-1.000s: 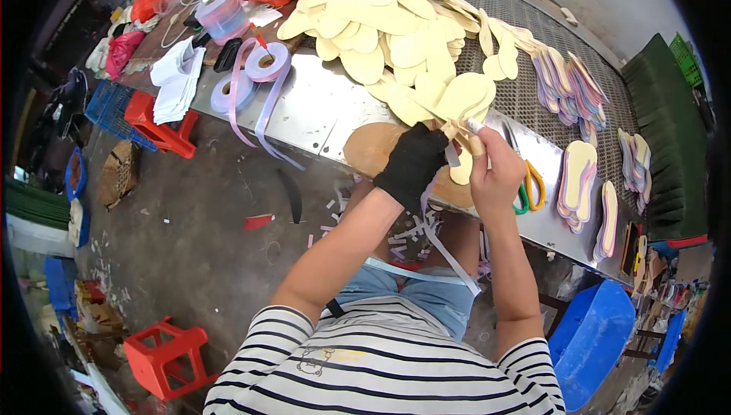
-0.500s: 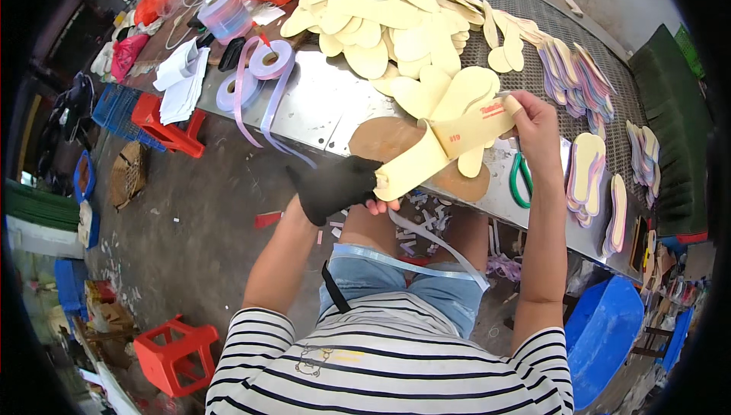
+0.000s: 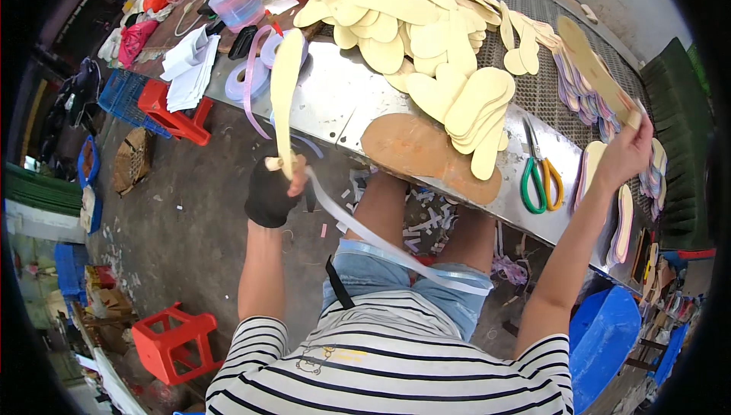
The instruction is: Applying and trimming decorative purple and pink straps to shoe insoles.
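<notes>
Shoe workshop: heaped pale insoles (image 3: 411, 11) on a metal workbench (image 3: 335, 103), scissors (image 3: 539, 175), tape rolls (image 3: 251, 80), scraps underfoot.

Both forearms rise from the lower edge and spread wide apart. The left arm comes up nearly straight, bare from the striped sleeve to the wrist, and ends in the left hand (image 3: 276, 190) — covered by a dark glove, its fingers (image 3: 295, 170) curled shut in a fist, knuckles turned outward. The right arm stretches farther, angled up toward the right, elbow nearly extended. The right hand (image 3: 626, 154) is bare — raised well above the level of the left, wrist bent slightly back, fingers pinched closed at the top.
</notes>
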A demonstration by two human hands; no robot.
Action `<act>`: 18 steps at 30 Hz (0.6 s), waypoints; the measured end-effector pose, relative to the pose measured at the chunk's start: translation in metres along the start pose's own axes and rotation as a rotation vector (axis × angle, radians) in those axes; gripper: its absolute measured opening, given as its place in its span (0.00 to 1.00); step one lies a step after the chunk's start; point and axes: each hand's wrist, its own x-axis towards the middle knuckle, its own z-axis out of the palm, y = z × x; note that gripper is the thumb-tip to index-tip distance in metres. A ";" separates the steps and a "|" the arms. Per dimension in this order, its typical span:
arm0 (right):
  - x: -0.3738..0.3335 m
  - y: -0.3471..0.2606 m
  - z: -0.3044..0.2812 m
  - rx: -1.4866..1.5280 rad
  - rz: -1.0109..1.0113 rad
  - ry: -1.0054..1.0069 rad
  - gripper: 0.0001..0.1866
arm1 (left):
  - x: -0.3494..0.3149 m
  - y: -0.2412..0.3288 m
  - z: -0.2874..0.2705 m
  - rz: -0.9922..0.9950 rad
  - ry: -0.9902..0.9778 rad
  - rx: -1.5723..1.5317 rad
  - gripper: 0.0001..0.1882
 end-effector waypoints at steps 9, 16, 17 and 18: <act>-0.135 -0.057 0.023 -0.310 -0.432 -0.809 0.15 | 0.044 -0.051 0.130 -0.143 0.106 -0.028 0.26; -0.150 -0.084 0.028 0.085 0.125 -0.980 0.18 | 0.051 -0.066 0.147 -0.198 -0.031 -0.214 0.20; -0.152 -0.088 0.030 0.086 0.126 -0.976 0.18 | 0.051 -0.069 0.151 -0.196 -0.035 -0.210 0.19; -0.155 -0.096 0.032 -0.003 -0.056 -0.890 0.19 | 0.051 -0.071 0.153 -0.194 -0.038 -0.205 0.19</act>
